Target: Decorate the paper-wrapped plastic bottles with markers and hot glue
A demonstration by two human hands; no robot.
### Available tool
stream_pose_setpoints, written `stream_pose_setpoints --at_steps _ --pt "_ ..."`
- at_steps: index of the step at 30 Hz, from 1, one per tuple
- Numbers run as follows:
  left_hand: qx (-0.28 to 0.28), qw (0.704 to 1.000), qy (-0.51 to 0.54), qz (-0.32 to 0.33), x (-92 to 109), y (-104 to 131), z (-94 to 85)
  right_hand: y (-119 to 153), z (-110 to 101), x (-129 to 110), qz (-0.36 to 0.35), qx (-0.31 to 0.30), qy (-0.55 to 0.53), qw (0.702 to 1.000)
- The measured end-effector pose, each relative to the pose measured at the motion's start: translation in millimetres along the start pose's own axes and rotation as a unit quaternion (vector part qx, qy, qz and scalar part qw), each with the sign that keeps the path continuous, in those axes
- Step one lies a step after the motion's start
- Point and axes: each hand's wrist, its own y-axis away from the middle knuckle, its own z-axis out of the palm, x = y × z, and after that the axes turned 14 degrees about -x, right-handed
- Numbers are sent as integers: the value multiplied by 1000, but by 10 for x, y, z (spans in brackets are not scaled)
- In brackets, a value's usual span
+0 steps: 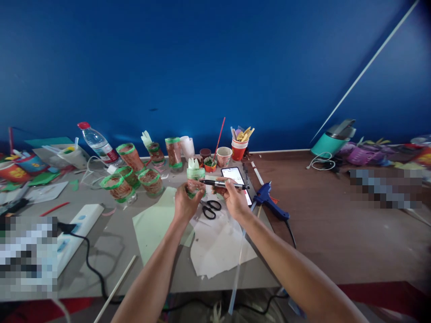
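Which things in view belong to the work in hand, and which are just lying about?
In use:
- green-rimmed cup, held in the left hand
- pen, held in the right hand

Apparently lying about, touched by neither hand:
- scissors
- glue gun
- phone
- bottle
- power strip

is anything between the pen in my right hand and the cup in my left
Nothing visible: in view, the pen reaches the cup; contact isn't clear. The scissors lie below, out of the way.

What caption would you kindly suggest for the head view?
Left hand holds a green-rimmed cup while the right hand holds a pen.
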Motion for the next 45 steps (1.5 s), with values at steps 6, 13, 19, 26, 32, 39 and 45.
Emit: stream_pose_setpoints --at_steps 6,13,19,26,32,39,45 --pt "16 999 -31 12 -22 7 22 21 -30 8 3 -21 47 999" --pt "42 996 -68 35 -43 17 42 64 -22 -24 11 -36 153 988" --pt "60 992 -108 35 -73 7 33 72 -19 -83 5 -34 203 979" --pt "63 988 -133 42 -60 14 40 80 -3 -80 -9 -64 227 972" --pt "75 986 -146 35 -63 4 22 63 -29 -78 -8 -37 237 971" --pt "81 987 -130 44 -82 1 37 70 -15 -88 -11 -57 242 968" --pt "39 999 -29 -20 -10 -14 -30 48 -62 -54 -11 -23 202 979"
